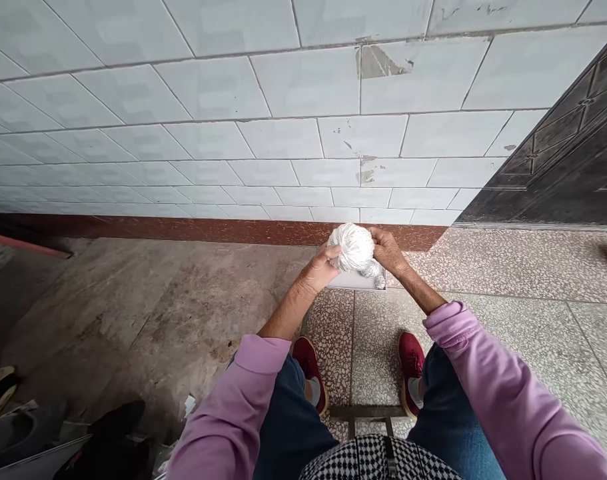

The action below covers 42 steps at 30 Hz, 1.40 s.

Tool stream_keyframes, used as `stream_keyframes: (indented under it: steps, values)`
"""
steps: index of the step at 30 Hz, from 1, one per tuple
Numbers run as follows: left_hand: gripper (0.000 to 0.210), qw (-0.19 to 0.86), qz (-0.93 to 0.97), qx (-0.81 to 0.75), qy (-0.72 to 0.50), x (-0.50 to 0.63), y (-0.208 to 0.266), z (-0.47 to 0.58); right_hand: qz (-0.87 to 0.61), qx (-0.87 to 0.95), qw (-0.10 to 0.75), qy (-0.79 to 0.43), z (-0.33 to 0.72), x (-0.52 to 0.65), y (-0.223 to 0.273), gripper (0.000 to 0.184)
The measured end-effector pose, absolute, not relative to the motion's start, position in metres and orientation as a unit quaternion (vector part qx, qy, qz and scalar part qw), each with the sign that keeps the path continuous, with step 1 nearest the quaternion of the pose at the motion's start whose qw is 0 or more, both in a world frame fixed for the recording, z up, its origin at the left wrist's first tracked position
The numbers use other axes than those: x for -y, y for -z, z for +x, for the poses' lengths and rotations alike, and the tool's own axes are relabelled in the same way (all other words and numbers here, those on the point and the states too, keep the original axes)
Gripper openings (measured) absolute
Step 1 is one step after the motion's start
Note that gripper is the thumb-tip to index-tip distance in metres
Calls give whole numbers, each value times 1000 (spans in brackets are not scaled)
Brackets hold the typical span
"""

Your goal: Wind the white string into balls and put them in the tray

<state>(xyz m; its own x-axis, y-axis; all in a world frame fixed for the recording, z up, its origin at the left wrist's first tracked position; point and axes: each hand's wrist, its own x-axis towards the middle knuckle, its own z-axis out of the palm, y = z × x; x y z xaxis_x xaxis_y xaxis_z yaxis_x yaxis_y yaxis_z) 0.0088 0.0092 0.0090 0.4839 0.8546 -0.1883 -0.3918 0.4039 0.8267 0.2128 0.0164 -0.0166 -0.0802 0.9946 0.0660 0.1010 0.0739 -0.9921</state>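
A round ball of shiny white yarn [352, 247] is held up in front of the wall's base. My left hand [324, 265] grips it from the left, the thumb lying across its side. At the ball's right edge is my right hand [387, 251], its fingers pinched together against the yarn; a separate strand cannot be made out. Beneath the hands a shallow pale box [356, 283] rests on the floor, partly hidden by the ball. A silvery ball [370, 269] and a smaller silvery ball [380, 282] lie in its right side.
A white tiled wall [283, 87] with a red-brown skirting [208, 230] rises ahead. To the right is a dark door [563, 167]. My red shoes [410, 363] flank a stool's metal bar [366, 412]. Dark footwear [118, 420] is piled at lower left.
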Motion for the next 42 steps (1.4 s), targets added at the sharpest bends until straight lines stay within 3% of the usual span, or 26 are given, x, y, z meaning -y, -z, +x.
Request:
stream_keyframes:
  steps: [17, 42]
  values:
    - [75, 706, 361, -343, -503, -26, -8, 4, -492, 705, 376, -345, 203, -1, 11, 33]
    - [72, 628, 375, -433, -527, -34, -2, 2, -437, 752, 317, -378, 200, 23, -9, 29]
